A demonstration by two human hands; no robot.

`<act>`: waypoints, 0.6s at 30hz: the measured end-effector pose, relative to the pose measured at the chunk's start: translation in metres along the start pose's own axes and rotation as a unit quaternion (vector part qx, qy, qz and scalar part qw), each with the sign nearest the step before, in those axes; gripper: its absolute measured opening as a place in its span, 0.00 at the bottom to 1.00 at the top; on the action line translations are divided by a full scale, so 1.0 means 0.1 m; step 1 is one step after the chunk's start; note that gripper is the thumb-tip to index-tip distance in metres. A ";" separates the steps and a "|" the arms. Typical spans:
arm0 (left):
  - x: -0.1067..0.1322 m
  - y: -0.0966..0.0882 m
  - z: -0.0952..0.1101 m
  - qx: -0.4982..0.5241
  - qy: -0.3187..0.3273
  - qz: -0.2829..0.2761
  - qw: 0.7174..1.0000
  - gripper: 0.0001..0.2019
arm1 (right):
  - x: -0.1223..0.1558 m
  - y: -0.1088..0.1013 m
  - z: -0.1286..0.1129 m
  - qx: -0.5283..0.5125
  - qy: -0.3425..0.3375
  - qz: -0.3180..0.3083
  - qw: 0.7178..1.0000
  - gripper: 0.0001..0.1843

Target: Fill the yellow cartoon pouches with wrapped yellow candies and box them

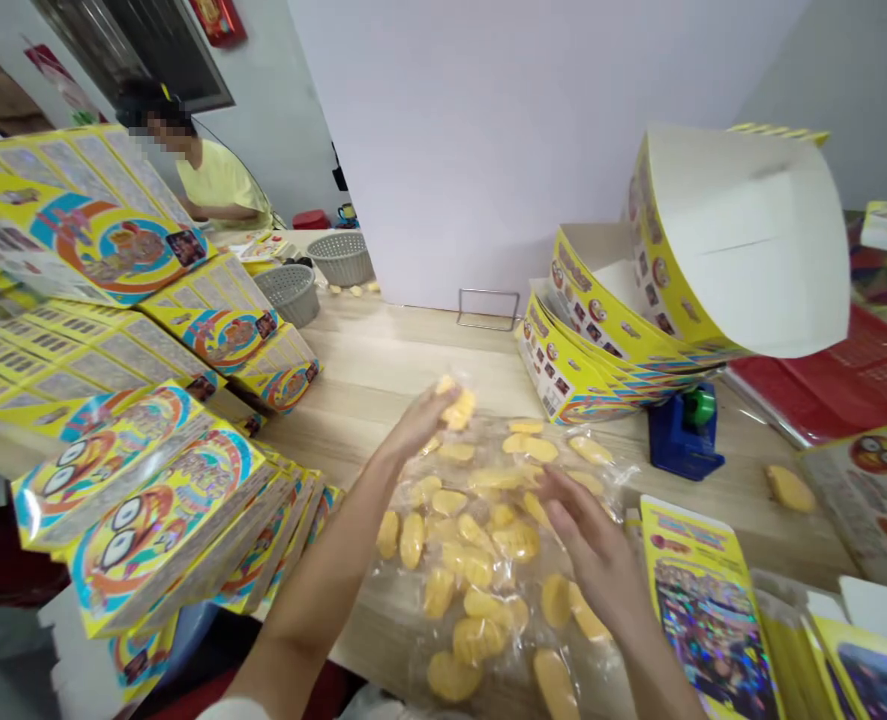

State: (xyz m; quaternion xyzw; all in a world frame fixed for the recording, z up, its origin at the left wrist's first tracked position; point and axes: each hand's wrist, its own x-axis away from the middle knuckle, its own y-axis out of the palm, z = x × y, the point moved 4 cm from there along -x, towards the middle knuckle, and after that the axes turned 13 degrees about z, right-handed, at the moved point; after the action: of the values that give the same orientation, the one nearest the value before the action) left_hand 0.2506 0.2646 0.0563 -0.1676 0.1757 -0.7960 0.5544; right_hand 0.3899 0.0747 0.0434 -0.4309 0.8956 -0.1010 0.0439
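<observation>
My left hand is closed on a yellow potato-shaped piece in clear wrap, raised at the far edge of a spread of similar pieces. These wrapped yellow pieces lie loosely scattered on the wooden table between my forearms. Over the right side of the spread is my right hand, its fingers stretched out and parted, close to the pieces beneath. Whether its fingertips touch one I cannot tell.
Yellow printed boxes are stacked at the left. Open box trays stand nested at the right, beside a blue tape dispenser. Grey baskets sit farther back, near a seated person. A box lies by my right forearm.
</observation>
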 end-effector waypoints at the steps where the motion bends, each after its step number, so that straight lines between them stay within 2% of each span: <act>1: 0.20 0.05 0.11 0.024 0.011 -0.018 1.000 0.25 | -0.04 0.12 -0.10 -0.063 -0.004 -0.029 0.998 0.30; 3: 0.60 0.12 0.35 0.099 0.066 -0.055 0.991 0.22 | -0.05 0.29 -0.29 -0.162 -0.015 -0.084 0.983 0.33; 4: 0.76 0.12 0.46 0.124 0.108 -0.050 0.985 0.20 | -0.04 0.35 -0.36 -0.194 -0.012 -0.099 0.976 0.33; 6: 1.00 0.06 0.62 0.155 0.173 0.001 0.973 0.15 | 0.03 0.40 -0.46 -0.246 0.029 -0.097 0.964 0.26; 7: 1.08 0.02 0.66 0.163 0.186 0.034 0.968 0.13 | 0.07 0.40 -0.48 -0.276 0.062 -0.086 0.955 0.22; 10: 1.19 -0.10 0.70 0.223 0.144 0.100 0.959 0.09 | 0.19 0.33 -0.50 -0.364 0.162 -0.044 0.916 0.14; 12: 1.24 -0.16 0.71 0.282 0.095 0.112 0.948 0.07 | 0.25 0.25 -0.52 -0.388 0.173 -0.036 0.905 0.19; 13: 1.26 -0.17 0.73 0.311 0.073 0.102 0.942 0.07 | 0.27 0.21 -0.55 -0.386 0.163 -0.041 0.907 0.24; 15: 1.33 -0.17 0.77 0.360 0.038 0.042 0.931 0.07 | 0.31 0.14 -0.61 -0.356 0.133 -0.048 0.924 0.29; 18: 1.46 -0.15 0.84 0.414 0.006 -0.061 0.908 0.09 | 0.36 0.07 -0.70 -0.335 0.122 -0.042 0.934 0.14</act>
State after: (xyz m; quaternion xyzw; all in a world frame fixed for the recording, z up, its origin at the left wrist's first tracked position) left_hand 0.2286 0.1245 0.1478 0.0708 -0.1766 -0.8305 0.5235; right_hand 0.3500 0.0607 0.1109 -0.4426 0.8569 0.1509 -0.2166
